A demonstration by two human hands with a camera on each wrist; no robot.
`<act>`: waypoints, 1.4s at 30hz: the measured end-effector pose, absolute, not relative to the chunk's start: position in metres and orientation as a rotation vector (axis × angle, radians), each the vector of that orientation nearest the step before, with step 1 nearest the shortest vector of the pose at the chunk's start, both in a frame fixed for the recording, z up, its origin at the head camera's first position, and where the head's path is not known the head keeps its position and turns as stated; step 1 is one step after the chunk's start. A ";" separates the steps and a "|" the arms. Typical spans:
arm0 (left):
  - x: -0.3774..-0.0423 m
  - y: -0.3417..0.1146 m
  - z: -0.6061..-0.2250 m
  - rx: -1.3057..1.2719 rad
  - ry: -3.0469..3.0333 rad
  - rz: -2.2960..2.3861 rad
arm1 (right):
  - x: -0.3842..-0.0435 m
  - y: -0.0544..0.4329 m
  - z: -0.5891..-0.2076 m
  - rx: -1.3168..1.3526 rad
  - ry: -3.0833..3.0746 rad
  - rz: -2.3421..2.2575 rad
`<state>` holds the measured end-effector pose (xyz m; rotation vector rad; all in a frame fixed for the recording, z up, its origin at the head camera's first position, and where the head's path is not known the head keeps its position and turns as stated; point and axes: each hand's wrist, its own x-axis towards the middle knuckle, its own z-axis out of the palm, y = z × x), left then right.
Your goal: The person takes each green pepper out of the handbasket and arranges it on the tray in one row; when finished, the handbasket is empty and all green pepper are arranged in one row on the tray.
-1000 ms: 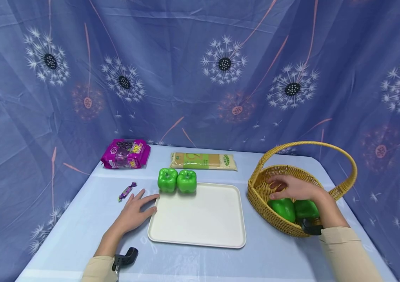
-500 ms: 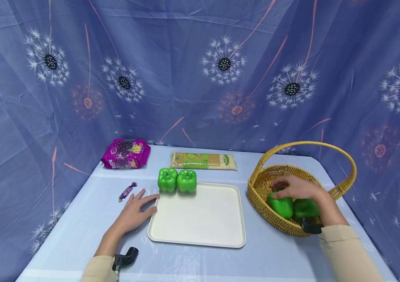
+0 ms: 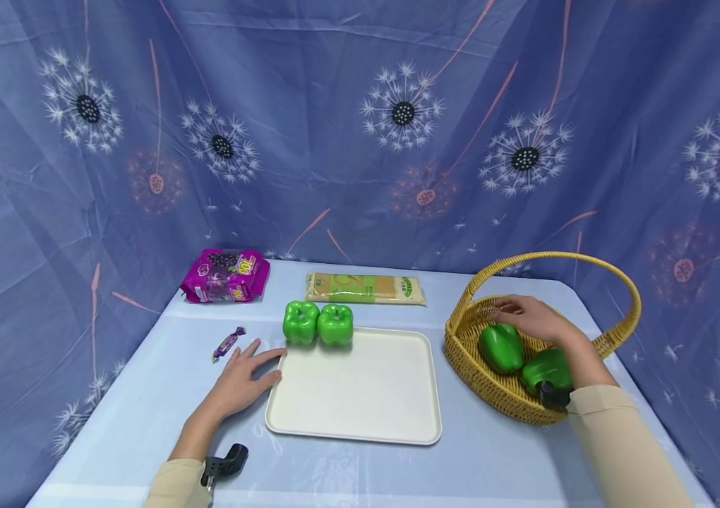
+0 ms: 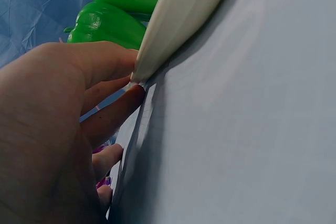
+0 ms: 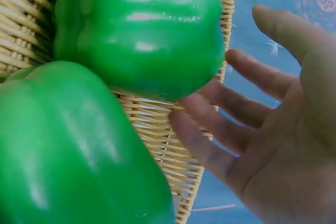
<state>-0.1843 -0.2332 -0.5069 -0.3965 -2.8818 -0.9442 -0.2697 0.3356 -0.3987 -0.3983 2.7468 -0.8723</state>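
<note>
My left hand [image 3: 239,386] lies at the left side of a white rectangular tray [image 3: 354,395], its fingertips touching the rim. In the left wrist view, thumb and fingers meet the tray edge [image 4: 176,22] without curling round it. Two green bell peppers [image 3: 301,322] [image 3: 335,324] sit side by side at the tray's back left corner. My right hand [image 3: 534,319] hovers in the wicker basket [image 3: 474,377], above two more green bell peppers [image 3: 501,348] [image 3: 547,369]. In the right wrist view its fingers [image 5: 202,140] are spread loosely beside the upper bell pepper [image 5: 147,30]; whether they touch is unclear.
A tall looped handle [image 3: 553,254] arches over the basket and the right hand. Behind the tray lies a flat pack of noodles [image 3: 366,289]. A purple snack bag [image 3: 226,276] stands at the back left, with a wrapped candy [image 3: 228,345] in front of it.
In the basket, the left bell pepper has shifted back and the right one shows more of itself. My right hand has moved slightly back, off the peppers. The left hand stays put.
</note>
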 end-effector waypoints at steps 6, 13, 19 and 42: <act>-0.184 -0.235 -0.507 -0.387 -2.881 -0.953 | -0.282 0.328 -0.408 -0.339 2.767 -0.704; -0.185 -0.233 -0.509 -0.393 -2.882 -0.948 | -0.279 0.323 -0.415 -0.415 2.729 -0.613; -0.185 -0.234 -0.509 -0.385 -2.897 -0.949 | -0.277 0.323 -0.418 -0.423 2.694 -0.626; -0.184 -0.232 -0.504 -0.382 -2.898 -0.947 | -0.273 0.338 -0.416 -0.524 2.735 -0.877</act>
